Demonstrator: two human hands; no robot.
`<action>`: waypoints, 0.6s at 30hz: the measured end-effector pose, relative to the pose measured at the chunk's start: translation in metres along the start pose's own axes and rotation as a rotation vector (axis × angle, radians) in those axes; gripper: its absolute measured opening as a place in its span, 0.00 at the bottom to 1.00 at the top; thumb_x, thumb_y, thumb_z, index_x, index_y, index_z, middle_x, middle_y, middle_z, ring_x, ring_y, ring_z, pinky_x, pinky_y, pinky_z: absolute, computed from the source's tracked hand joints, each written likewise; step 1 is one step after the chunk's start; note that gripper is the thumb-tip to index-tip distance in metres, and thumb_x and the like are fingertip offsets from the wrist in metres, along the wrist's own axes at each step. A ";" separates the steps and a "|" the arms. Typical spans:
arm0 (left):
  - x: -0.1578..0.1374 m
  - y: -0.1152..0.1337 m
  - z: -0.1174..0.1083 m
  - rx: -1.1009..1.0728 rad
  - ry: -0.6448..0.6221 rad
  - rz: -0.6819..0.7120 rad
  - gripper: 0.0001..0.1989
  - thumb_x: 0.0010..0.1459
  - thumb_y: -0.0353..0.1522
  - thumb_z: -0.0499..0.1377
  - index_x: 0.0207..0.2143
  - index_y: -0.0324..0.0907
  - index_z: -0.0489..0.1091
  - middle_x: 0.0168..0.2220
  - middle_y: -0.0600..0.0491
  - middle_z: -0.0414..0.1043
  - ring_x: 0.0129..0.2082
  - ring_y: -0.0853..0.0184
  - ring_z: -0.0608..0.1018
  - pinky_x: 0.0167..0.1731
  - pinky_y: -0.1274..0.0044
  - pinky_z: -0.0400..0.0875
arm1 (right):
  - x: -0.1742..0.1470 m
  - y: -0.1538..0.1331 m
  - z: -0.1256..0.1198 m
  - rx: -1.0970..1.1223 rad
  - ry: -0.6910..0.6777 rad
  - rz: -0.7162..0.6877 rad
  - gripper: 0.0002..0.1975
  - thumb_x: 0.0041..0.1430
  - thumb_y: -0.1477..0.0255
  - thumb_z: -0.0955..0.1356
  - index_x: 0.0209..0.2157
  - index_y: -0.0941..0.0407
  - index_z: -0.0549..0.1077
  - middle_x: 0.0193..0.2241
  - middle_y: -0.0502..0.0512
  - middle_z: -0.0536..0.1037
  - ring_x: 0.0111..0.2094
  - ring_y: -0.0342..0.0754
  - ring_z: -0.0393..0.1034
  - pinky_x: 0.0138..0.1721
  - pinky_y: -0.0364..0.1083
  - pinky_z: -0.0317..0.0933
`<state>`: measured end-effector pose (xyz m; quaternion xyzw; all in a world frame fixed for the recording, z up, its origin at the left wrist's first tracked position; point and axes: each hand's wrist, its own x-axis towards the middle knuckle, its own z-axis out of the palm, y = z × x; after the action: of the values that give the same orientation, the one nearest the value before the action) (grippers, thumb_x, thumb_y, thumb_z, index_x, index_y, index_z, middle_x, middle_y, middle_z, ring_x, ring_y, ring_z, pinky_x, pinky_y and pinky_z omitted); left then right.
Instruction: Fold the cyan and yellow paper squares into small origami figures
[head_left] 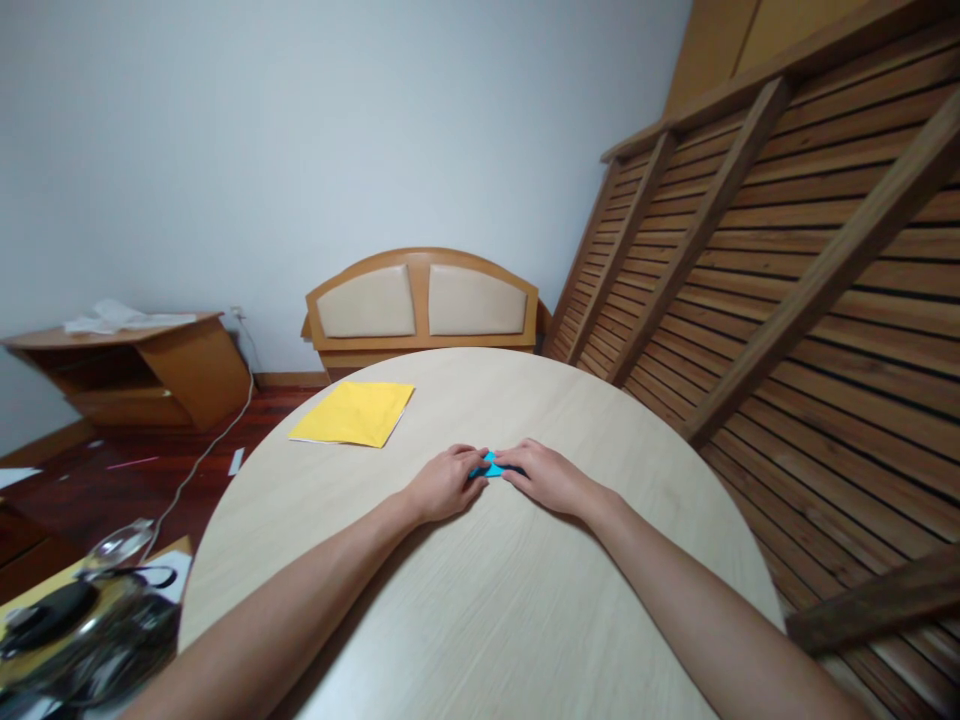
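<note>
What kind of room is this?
Probably a bedroom, maybe one that's being rearranged: there's an arched wooden headboard with two cream padded panels, a big brown slatted wooden frame tilted up on the right, and a low brown wooden cabinet.

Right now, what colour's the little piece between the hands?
The little piece is bright blue, in head view.

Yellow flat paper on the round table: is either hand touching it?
No, left hand and right hand touch the small blue piece instead.
</note>
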<state>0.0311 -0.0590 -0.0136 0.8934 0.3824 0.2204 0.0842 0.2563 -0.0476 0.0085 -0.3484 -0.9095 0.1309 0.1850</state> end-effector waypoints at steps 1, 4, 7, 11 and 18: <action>0.000 -0.001 0.001 -0.016 0.005 -0.014 0.16 0.62 0.31 0.55 0.52 0.40 0.70 0.55 0.44 0.72 0.55 0.58 0.72 0.56 0.67 0.67 | 0.000 -0.001 0.000 -0.006 -0.002 0.005 0.12 0.66 0.72 0.64 0.48 0.51 0.76 0.40 0.56 0.79 0.43 0.51 0.69 0.46 0.46 0.60; 0.002 -0.005 0.002 -0.081 0.021 -0.034 0.15 0.63 0.31 0.55 0.51 0.40 0.71 0.54 0.44 0.72 0.54 0.59 0.72 0.56 0.68 0.67 | 0.001 -0.002 0.001 -0.006 -0.006 0.007 0.13 0.67 0.72 0.64 0.49 0.52 0.76 0.40 0.57 0.78 0.43 0.51 0.69 0.45 0.46 0.61; 0.003 -0.008 0.002 -0.126 0.019 -0.016 0.14 0.64 0.32 0.54 0.50 0.42 0.72 0.53 0.45 0.73 0.53 0.60 0.73 0.56 0.70 0.67 | 0.002 -0.001 0.002 0.005 0.000 0.006 0.13 0.67 0.71 0.64 0.49 0.52 0.75 0.41 0.57 0.79 0.43 0.51 0.69 0.46 0.46 0.60; 0.003 -0.007 0.000 -0.104 0.016 -0.023 0.15 0.65 0.33 0.53 0.52 0.42 0.71 0.52 0.45 0.73 0.53 0.61 0.74 0.56 0.70 0.67 | 0.003 0.001 0.003 0.018 0.007 0.015 0.12 0.67 0.70 0.64 0.48 0.52 0.76 0.40 0.56 0.79 0.43 0.51 0.69 0.46 0.46 0.60; 0.003 0.000 -0.002 -0.039 0.023 -0.051 0.17 0.66 0.33 0.50 0.53 0.43 0.72 0.54 0.49 0.74 0.53 0.59 0.73 0.55 0.69 0.67 | 0.003 -0.001 -0.002 -0.035 -0.011 0.033 0.13 0.69 0.68 0.62 0.48 0.51 0.77 0.40 0.57 0.80 0.41 0.51 0.71 0.44 0.46 0.61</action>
<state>0.0319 -0.0563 -0.0109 0.8789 0.4018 0.2356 0.1027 0.2542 -0.0460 0.0113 -0.3657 -0.9069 0.1199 0.1716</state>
